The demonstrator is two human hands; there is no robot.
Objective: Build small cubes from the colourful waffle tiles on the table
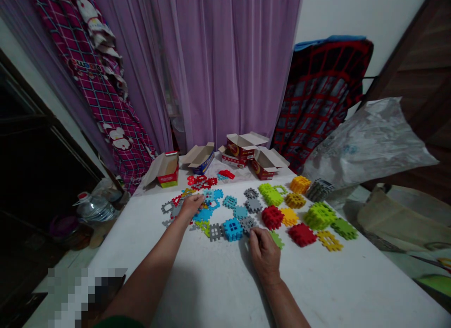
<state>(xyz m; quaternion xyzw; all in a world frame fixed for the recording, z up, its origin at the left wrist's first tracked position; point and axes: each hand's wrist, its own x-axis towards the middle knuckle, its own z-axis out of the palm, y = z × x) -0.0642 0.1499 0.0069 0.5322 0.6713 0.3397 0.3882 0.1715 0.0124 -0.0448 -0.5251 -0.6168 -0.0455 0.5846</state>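
My left hand (pixel 192 206) rests on a loose spread of flat interlocking plastic waffle blocks, with red, blue, grey and yellow pieces (pixel 188 192) around its fingers. My right hand (pixel 264 253) is at the front of the rows, its fingertips at a grey waffle block (pixel 248 224) and close to a green flat piece (pixel 277 239). A blue assembled cube (pixel 232 230) stands just left of those fingers. Further right lie a red cube (pixel 272 217), a lime-green stack (pixel 319 215) and other coloured blocks. Whether either hand grips a piece is hidden.
The blocks lie on a white table (pixel 176 257). Opened red cardboard boxes (pixel 239 147) stand at its far edge before a lilac curtain (pixel 225 60). A plastic water bottle (pixel 95 208) sits beyond the left edge, and a crumpled plastic bag (pixel 366 144) hangs at the right.
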